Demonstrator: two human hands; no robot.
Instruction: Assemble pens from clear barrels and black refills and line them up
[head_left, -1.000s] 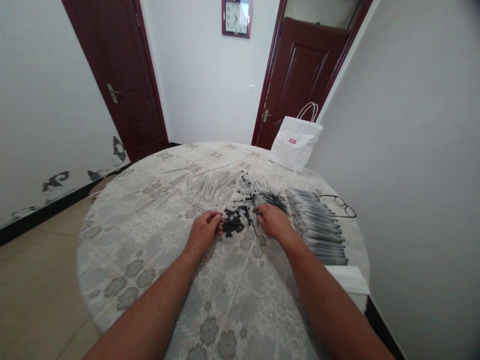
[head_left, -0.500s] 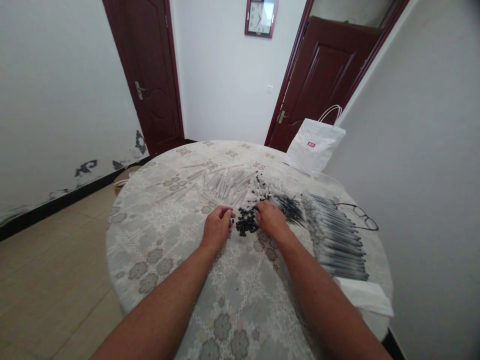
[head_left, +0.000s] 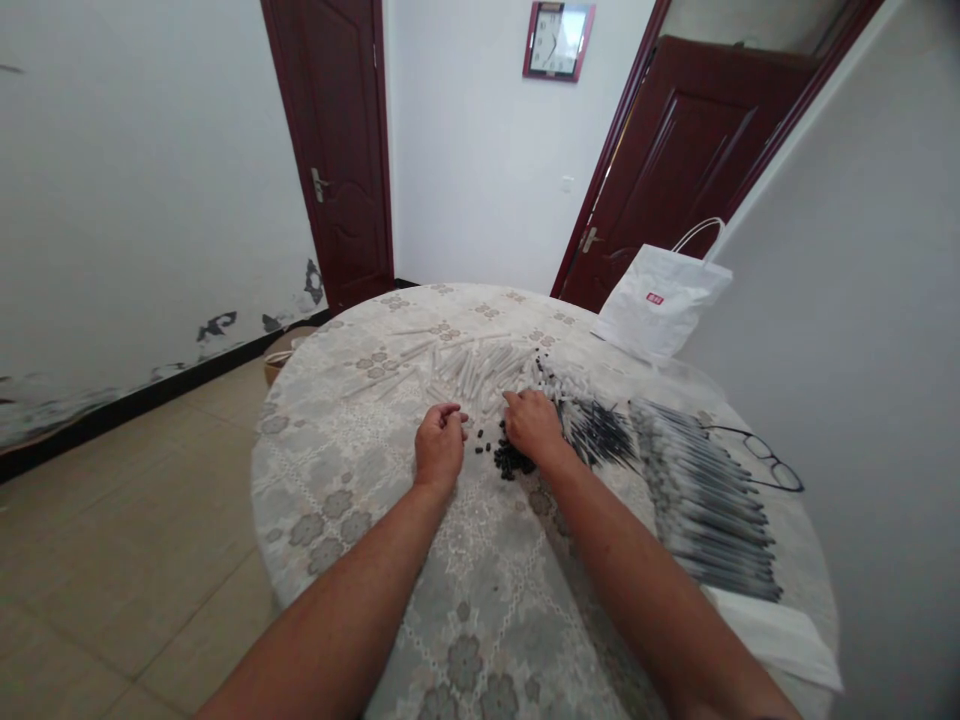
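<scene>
My left hand rests on the table left of a pile of small black pen parts, its fingers curled in with the thumb near them. Whatever it may hold is too small to make out. My right hand is bent over the back of the black pile and hides part of it. Its fingertips are together beside the clear pen barrels, and I cannot see what is between them. A few black parts lie loose between the hands. Dark thin refills fan out right of my right hand.
Small white parts lie behind the refills. Rows of put-together pens fill the right side, with eyeglasses beyond and a folded white item nearer. A white paper bag stands at the back of the round table.
My right hand has shifted from the right side of the black pile to its back, towards the clear barrels. A few black parts now lie apart from the pile. The view has turned slightly left.
</scene>
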